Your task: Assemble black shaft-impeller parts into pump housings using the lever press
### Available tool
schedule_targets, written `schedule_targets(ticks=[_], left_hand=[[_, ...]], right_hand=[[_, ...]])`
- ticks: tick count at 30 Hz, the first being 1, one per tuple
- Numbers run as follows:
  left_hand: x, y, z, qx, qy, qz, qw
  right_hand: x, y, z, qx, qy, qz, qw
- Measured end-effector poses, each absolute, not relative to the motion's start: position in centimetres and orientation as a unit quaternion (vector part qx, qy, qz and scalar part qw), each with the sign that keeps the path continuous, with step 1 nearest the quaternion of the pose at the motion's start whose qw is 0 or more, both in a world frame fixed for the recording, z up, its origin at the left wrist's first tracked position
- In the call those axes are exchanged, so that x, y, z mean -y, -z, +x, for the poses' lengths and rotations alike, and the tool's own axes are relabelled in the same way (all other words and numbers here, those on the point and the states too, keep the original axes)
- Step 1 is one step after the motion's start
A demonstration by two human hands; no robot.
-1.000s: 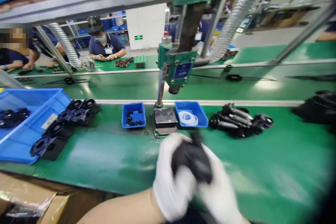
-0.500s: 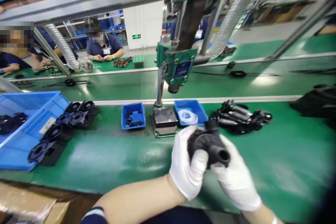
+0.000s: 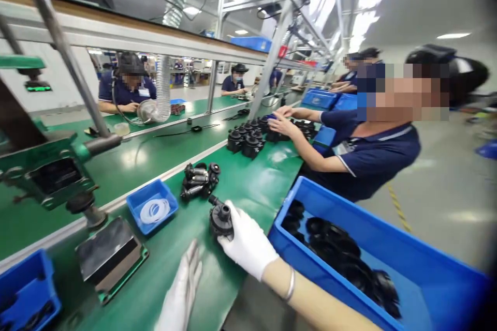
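Note:
My right hand [image 3: 248, 240], in a white glove, grips a round black pump housing [image 3: 221, 221] with a spout on top and a side pipe. The housing is over the green bench, and I cannot tell whether it touches the surface. My left hand [image 3: 182, 284], also gloved, is to the left of the housing and apart from it. Its fingers are stretched out with nothing in them. Beyond the housing lies a pile of black and silver cylindrical parts [image 3: 200, 180]. A blue tray [image 3: 134, 199] with white rings [image 3: 154, 211] stands to the left of that pile.
A large blue bin [image 3: 388, 220] with black parts stands at the right by the bench edge. A press [image 3: 58, 170] and its base block [image 3: 108, 253] are at the left, near another blue tray [image 3: 42, 264]. A co-worker [image 3: 373, 150] handles parts beside several black housings [image 3: 248, 137].
My view has swung to the right. Both hands held the black housing before; now my left hand has let go and is apart, while my right hand keeps its grip.

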State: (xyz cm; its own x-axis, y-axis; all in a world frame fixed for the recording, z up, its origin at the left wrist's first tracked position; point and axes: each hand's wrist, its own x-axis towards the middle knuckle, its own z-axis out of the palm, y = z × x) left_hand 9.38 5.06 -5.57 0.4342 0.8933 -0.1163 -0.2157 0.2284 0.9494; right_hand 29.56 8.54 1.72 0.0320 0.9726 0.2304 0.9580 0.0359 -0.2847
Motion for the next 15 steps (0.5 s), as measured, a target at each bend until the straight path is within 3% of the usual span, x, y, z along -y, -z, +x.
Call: schedule_targets(ticks=[7, 15], left_hand=[[-6.3, 6.9, 7.3, -0.314, -0.373, 0.277, 0.828], [-3.1, 3.2, 4.5, -0.332, -0.390, 0.280, 0.812]], right_hand=[[-19.7, -6.5, 38.0, 0.564, -0.030, -0.805, 0.180], [-25.4, -9.2, 39.2, 0.508, -0.025, -0.827, 0.239]])
